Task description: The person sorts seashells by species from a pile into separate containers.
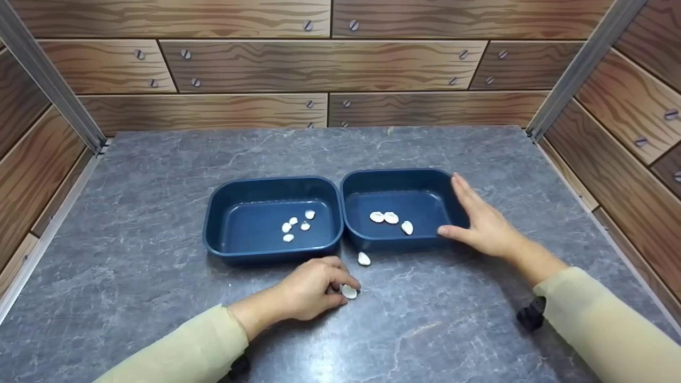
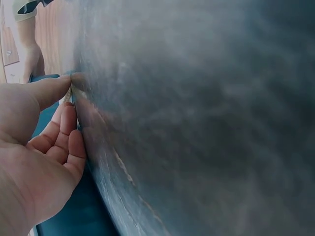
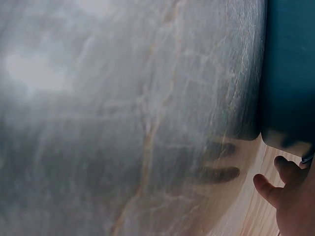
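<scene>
My left hand (image 1: 314,287) pinches a white seashell (image 1: 349,291) between thumb and fingertips, low over the table in front of the trays. In the left wrist view the thumb (image 2: 51,91) and fingertips nearly meet at the table surface, mostly hiding the shell. A second loose shell (image 1: 364,259) lies on the table by the right tray's front corner. My right hand (image 1: 487,226) rests at the right end of the right blue tray (image 1: 404,242), fingers extended along its side and thumb over the near rim. Three larger white shells (image 1: 391,217) lie inside that tray.
Another blue tray (image 1: 271,256) stands side by side with the right one and holds several smaller white shells (image 1: 287,227). Both sit on a grey marbled table (image 1: 425,340). Wood-patterned panels (image 1: 319,66) enclose the back and sides.
</scene>
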Demonstrator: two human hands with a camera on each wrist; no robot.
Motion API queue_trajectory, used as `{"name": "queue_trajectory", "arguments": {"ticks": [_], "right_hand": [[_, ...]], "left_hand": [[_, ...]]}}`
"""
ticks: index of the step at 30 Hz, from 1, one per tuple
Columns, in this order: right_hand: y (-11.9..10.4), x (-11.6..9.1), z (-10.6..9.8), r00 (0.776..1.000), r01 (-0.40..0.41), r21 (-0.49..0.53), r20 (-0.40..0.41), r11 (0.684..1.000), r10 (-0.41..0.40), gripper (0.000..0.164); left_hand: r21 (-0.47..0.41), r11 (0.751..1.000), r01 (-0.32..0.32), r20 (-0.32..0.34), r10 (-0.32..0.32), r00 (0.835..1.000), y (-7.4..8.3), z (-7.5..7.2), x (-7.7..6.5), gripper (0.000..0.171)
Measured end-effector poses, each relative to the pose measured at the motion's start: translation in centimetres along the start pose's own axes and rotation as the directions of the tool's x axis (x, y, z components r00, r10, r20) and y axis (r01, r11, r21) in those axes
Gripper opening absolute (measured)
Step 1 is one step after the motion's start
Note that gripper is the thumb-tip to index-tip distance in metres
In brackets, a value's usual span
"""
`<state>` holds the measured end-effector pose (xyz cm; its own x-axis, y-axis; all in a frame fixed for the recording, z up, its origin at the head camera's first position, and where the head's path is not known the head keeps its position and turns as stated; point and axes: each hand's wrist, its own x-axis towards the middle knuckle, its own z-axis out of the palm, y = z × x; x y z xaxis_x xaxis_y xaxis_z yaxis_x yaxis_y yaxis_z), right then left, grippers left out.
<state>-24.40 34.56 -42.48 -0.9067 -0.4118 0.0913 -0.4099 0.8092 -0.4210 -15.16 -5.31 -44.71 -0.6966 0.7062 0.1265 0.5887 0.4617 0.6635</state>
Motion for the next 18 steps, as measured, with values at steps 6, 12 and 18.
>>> {"name": "queue_trajectory", "arguments": {"ticks": [6,12,18], "right_hand": [[0.01,0.05,0.01,1.000,0.001,-0.001,-0.002,1.000,-0.001,0.111],[0.08,0.02,0.04,1.000,0.014,0.000,-0.012,1.000,-0.014,0.109],[0.07,-0.04,0.09,1.000,0.011,-0.001,-0.006,1.000,-0.011,0.110]], "left_hand": [[-0.010,1.000,-0.004,0.004,0.004,1.000,-0.01,-0.08,0.04,0.028],[0.005,1.000,0.005,0.002,-0.005,1.000,0.05,-0.07,0.08,0.026],[0.014,1.000,-0.001,-0.003,0.001,1.000,0.08,-0.06,0.13,0.025]]}}
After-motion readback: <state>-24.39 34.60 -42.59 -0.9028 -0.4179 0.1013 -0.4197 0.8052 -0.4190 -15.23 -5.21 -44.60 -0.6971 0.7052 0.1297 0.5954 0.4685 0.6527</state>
